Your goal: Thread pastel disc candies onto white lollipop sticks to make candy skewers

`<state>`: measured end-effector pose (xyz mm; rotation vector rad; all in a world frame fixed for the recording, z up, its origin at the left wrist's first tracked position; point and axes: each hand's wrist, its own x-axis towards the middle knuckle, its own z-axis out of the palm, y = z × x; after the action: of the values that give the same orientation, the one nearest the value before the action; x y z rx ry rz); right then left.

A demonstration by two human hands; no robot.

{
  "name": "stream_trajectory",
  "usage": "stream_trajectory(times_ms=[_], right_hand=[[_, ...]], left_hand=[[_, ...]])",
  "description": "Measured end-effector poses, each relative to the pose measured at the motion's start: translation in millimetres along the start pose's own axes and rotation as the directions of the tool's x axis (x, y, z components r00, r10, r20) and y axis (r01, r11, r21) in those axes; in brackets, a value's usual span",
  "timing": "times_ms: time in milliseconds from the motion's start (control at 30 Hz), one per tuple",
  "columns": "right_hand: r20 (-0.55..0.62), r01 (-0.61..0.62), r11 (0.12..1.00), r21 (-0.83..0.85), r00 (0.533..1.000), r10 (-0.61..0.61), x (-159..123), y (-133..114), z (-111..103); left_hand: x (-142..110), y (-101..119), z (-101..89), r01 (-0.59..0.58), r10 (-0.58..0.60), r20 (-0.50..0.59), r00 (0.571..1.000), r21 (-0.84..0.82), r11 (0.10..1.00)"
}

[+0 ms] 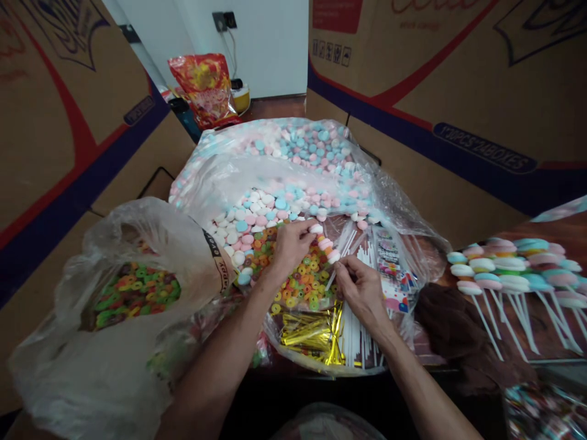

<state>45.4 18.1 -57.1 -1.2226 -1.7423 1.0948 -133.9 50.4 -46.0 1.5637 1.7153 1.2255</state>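
Note:
My left hand pinches the top end of a candy skewer, a white stick threaded with white and pink round candies and orange rings between them. My right hand is closed around its lower end, just under the bottom white candy. Below both hands lie gummy rings in orange, green and yellow. White sticks are heaped under my right wrist, beside gold twist ties. Beyond my hands spread loose white, pink and blue candies in an opened clear plastic bag.
At left stands a plastic bag holding more gummy rings. Several finished candy skewers lie at right, near a dark brown cloth. Large cardboard boxes rise on both sides. Behind is a red snack bag.

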Motion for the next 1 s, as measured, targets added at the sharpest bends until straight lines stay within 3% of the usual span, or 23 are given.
stream_trajectory(times_ms=[133,333,500,700,1000], right_hand=[[-0.043,0.032,0.999,-0.033,0.999,-0.033,-1.9,-0.2,4.5],[-0.065,0.072,0.996,-0.054,0.995,-0.076,-3.2,-0.6,6.8],[-0.092,0.052,0.998,-0.041,0.994,-0.056,-1.4,1.1,5.6],[-0.088,0.071,0.994,-0.086,0.993,-0.078,-1.6,-2.6,8.9],[-0.116,0.064,0.994,-0.092,0.990,-0.075,4.6,-10.4,8.5]], left_hand=[[-6.0,10.8,1.5,-0.069,0.071,-0.002,0.997,0.172,0.983],[-7.5,11.6,1.8,-0.106,0.092,0.098,0.991,0.151,0.983],[-12.6,12.1,-0.7,-0.088,0.069,0.121,0.990,0.162,0.983],[-18.1,12.2,3.5,-0.021,0.019,0.039,0.999,0.037,0.999],[-16.8,14.4,10.9,0.016,-0.017,0.006,1.000,0.052,0.999]])
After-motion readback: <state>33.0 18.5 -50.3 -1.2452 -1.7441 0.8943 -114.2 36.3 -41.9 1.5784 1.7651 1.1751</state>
